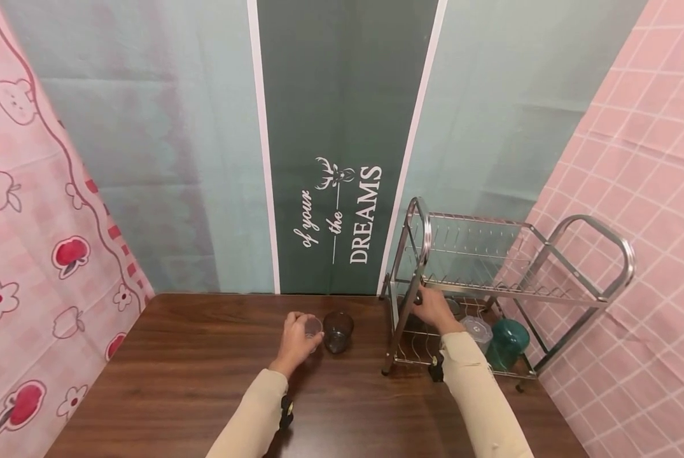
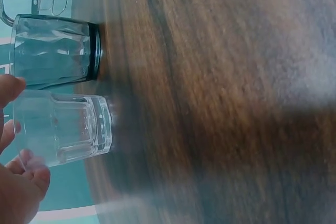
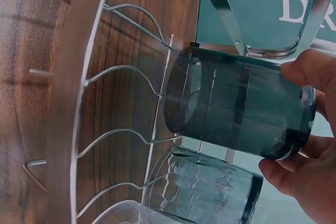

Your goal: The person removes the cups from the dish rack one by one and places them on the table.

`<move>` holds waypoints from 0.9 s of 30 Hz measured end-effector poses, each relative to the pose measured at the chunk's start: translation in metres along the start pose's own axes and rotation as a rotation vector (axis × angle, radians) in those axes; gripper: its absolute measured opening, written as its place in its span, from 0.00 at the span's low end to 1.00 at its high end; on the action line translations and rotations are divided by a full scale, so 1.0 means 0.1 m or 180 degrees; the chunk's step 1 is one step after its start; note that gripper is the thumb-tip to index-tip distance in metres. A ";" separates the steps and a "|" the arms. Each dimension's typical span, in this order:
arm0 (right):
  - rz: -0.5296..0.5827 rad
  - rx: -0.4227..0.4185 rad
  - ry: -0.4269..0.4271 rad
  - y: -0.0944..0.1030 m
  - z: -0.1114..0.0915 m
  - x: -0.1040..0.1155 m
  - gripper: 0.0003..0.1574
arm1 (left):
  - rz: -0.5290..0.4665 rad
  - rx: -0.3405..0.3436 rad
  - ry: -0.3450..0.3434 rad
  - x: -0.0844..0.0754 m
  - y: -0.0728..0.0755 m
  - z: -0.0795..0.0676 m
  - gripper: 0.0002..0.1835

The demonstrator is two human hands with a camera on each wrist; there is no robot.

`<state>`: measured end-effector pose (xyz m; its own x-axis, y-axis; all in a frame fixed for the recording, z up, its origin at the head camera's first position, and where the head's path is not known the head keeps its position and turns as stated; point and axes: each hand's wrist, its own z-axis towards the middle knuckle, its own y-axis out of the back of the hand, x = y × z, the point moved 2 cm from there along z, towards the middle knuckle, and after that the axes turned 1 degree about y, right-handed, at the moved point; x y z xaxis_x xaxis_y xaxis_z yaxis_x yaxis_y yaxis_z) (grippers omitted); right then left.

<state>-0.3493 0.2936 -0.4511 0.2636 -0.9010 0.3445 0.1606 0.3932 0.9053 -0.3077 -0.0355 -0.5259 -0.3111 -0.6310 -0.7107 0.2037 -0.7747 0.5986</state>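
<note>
My left hand (image 1: pixel 296 342) holds a clear glass (image 2: pixel 63 129) by its rim end, fingers and thumb around it. Its base is down close to the wooden table. Right beside it a smoky dark glass (image 1: pixel 338 331) stands upright on the table. With its thumb and fingers, my right hand (image 1: pixel 435 310) grips a dark teal glass (image 3: pixel 226 103) near the base. That glass is upside down, its mouth at the wires of the lower shelf of the metal dish rack (image 1: pixel 585 222). A faceted bluish glass (image 3: pixel 210 182) sits inverted beside it on the same shelf.
Also on the rack's lower shelf are a clear container (image 1: pixel 476 331) and a large teal vessel (image 1: pixel 509 343). The rack's side posts and upper wire shelf (image 1: pixel 473 248) surround my right hand. A printed curtain (image 1: pixel 330 95) hangs behind the table (image 1: pixel 204 343).
</note>
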 end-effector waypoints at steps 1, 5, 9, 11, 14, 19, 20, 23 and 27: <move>0.0015 0.0012 -0.0014 0.00 0.00 0.00 0.32 | -0.0011 0.0029 0.0021 0.01 0.00 0.00 0.23; 0.0008 0.0016 0.0024 -0.03 0.00 0.00 0.36 | -0.0015 0.0080 0.0045 0.02 0.02 0.01 0.21; 0.0011 -0.0051 0.0062 -0.04 0.00 0.00 0.33 | 0.0000 0.0121 0.0028 0.03 0.03 0.02 0.20; 0.0036 -0.0082 0.0085 -0.04 0.00 -0.01 0.32 | 0.0012 0.0140 0.0012 0.03 0.04 0.02 0.21; 0.0120 -0.0045 0.0054 -0.02 -0.01 -0.01 0.34 | 0.0056 0.0154 -0.0001 0.01 0.08 0.02 0.21; 0.0305 0.0072 -0.0135 0.07 -0.07 0.01 0.31 | 0.0306 0.0249 -0.0145 -0.10 0.23 0.02 0.23; 0.0309 0.0073 -0.0180 0.10 -0.08 0.02 0.27 | 0.0361 0.0284 -0.0182 -0.12 0.26 0.03 0.23; 0.0298 0.0061 -0.0257 0.16 -0.10 0.06 0.17 | 0.0455 0.0381 -0.0236 -0.19 0.34 0.04 0.23; 0.0352 0.0059 -0.0122 0.19 -0.10 0.10 0.22 | 0.0554 0.0411 -0.0298 -0.24 0.37 0.03 0.22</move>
<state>-0.3339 0.2941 -0.4331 0.2420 -0.8589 0.4514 0.1147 0.4873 0.8656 -0.2959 -0.0487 -0.4858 -0.3676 -0.7433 -0.5590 0.1432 -0.6391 0.7557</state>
